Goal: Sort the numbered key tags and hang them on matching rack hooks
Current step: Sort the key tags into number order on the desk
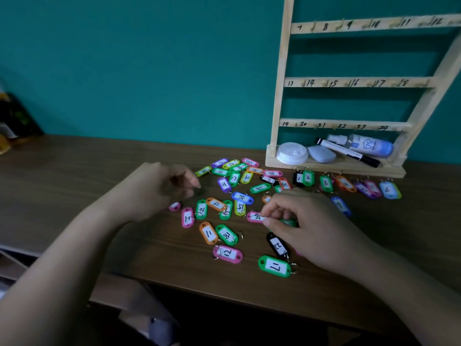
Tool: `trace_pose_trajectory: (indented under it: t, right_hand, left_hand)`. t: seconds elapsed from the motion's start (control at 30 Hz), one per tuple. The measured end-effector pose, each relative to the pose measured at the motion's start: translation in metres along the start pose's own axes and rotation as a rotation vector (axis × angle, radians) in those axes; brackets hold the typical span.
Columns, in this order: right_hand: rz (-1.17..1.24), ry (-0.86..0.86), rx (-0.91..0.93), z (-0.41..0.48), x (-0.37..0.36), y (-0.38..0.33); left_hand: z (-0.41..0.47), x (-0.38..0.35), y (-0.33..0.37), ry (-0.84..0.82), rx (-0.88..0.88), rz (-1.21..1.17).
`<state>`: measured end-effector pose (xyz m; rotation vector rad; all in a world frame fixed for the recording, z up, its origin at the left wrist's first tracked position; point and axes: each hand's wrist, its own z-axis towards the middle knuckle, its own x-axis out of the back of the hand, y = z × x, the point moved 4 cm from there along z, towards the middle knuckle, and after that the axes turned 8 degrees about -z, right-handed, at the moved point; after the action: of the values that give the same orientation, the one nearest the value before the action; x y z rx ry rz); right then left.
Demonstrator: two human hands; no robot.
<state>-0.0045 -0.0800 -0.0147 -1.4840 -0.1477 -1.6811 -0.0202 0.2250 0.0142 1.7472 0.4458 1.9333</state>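
Several coloured numbered key tags lie scattered on the brown table [74, 171], among them a green tag 17 [274, 266], a pink tag 12 [227, 254] and a black tag 22 [277, 244]. A row of sorted tags, starting with tag 2 [308, 178] and tag 3 [325, 183], lies in front of the wooden rack [282, 96], whose numbered hooks are bare. My right hand [306, 221] pinches the edge of a pink tag [254, 217]. My left hand [159, 188] hovers over the table with fingers loosely curled, holding nothing that I can see.
The rack's base tray holds a white lid [291, 152], a pale case [321, 154], a marker [349, 152] and a spray bottle [369, 145]. The teal wall stands right behind. Dark clutter [15, 121] sits at the far left. The table's front edge runs just below the tags.
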Motion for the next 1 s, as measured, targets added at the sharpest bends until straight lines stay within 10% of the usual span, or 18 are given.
trace_pose_trajectory:
  t: [1.0]
  right_hand:
    - [0.007,-0.008,-0.003,0.001,-0.003,-0.005]
  left_hand:
    - [0.007,-0.027,-0.009,-0.123,0.01,0.06]
